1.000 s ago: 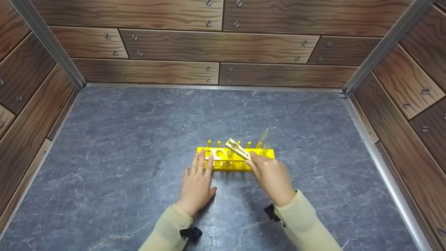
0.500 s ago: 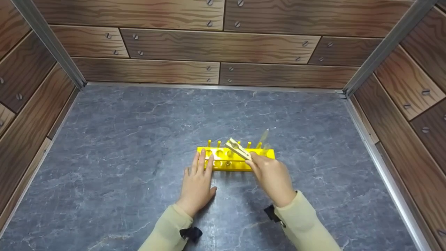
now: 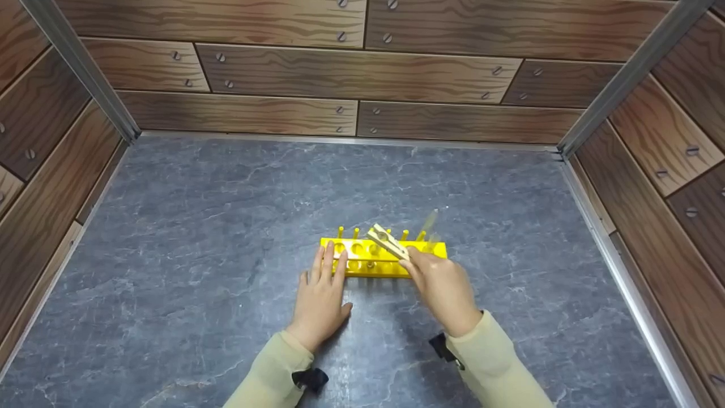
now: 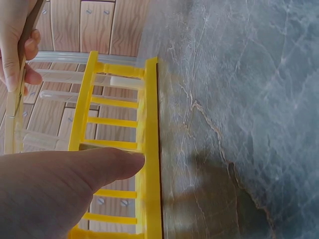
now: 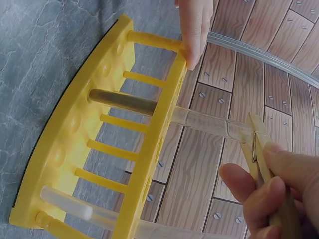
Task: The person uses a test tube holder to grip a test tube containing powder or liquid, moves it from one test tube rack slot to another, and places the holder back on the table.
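My left hand (image 3: 317, 309) lies with straight fingers on the left end of the yellow test tube rack (image 3: 400, 245); in the left wrist view its thumb (image 4: 119, 162) rests against the rack's front. My right hand (image 3: 444, 283) grips a wooden test tube clamp (image 3: 388, 242) with a metal spring, slanting over the rack. In the right wrist view the clamp's wooden tips are at the top of an upright test tube (image 5: 209, 122). This tube stands in a rack hole, its lower part filled with something dark (image 5: 124, 102).
At the rack's right end a second test tube holds white material (image 5: 65, 201). Another clear tube (image 3: 431, 220) sits over a back peg. Several yellow pegs line the rack's rear. Grey marbled table (image 3: 226, 215) surrounds it, with wood-patterned walls (image 3: 357, 73) on three sides.
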`<state>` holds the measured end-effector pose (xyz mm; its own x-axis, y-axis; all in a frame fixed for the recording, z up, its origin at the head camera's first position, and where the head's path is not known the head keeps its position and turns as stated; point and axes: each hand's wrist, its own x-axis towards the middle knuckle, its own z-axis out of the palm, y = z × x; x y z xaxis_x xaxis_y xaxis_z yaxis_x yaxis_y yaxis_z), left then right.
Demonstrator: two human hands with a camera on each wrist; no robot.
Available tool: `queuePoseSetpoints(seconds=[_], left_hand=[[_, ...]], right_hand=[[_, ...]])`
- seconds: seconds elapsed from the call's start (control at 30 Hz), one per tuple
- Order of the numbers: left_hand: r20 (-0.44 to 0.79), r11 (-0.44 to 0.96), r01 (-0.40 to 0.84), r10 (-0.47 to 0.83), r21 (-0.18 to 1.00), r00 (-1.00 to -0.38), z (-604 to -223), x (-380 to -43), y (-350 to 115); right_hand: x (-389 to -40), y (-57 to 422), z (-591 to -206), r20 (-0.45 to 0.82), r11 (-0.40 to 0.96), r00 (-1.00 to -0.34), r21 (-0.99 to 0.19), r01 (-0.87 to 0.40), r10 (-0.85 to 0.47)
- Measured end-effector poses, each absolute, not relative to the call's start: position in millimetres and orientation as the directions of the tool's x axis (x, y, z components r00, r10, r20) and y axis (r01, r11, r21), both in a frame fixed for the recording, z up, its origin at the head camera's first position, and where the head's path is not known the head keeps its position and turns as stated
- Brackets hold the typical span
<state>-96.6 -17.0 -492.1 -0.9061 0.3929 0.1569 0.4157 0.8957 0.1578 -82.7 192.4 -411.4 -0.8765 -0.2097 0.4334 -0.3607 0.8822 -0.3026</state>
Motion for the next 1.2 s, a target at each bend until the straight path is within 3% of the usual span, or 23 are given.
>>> queuePoseSetpoints(seconds=[1.2], left_hand=[[0.133, 0.895, 0.419, 0.402, 0.154, -0.906, -489.4, -95.9, -16.6]], right_hand=[[-82.0, 191.4, -407.2, 0.433, 0.888, -0.871, -0.270, -0.372, -0.233]])
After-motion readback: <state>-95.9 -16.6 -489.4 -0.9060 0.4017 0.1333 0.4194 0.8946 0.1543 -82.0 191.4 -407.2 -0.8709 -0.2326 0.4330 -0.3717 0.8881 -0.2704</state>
